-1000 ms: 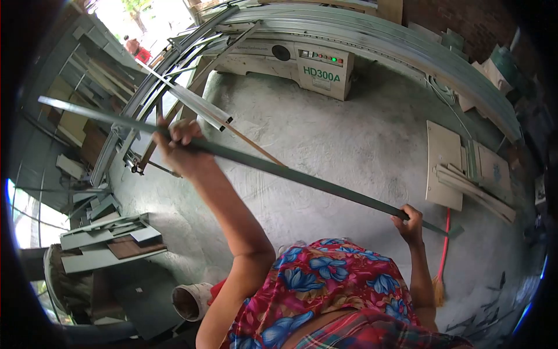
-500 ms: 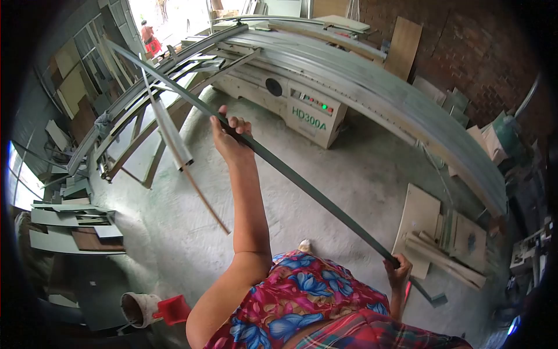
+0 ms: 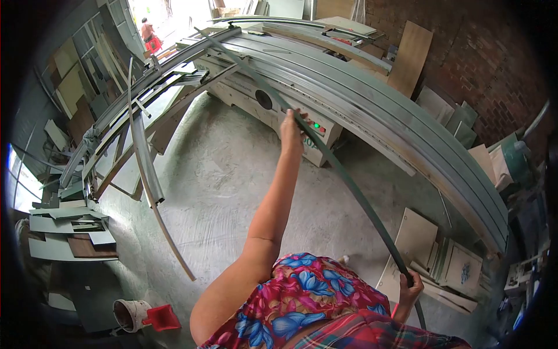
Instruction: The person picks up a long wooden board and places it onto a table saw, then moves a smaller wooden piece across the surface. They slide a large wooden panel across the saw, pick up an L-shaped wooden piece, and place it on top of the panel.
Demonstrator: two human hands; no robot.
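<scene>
A long, thin, dark grey-green strip [image 3: 361,199] runs diagonally from the upper left down to the lower right, looking curved in this wide lens. My left hand [image 3: 294,128] reaches far forward, its fingers closed round the strip in front of the machine's control panel. Low at the right, close to my body, my right hand [image 3: 410,286] grips the strip near its lower end. The strip's far end overlaps the metal rail [image 3: 197,43] of the big panel saw [image 3: 325,125]. My left hand partly covers the machine's green lettering.
A slatted side frame [image 3: 119,145] carries a metal profile and a thin brown strip [image 3: 168,239]. Board offcuts [image 3: 52,247] pile at the left, with a white bucket [image 3: 138,307] and red dustpan [image 3: 163,318] nearby. Panels [image 3: 415,230] lie at the right. A person [image 3: 148,32] is outside.
My view has shifted. My left hand, still on the strip, has moved right and reaches farther forward to the machine's panel. The strip's far end has swung right and its near end hangs more steeply.
</scene>
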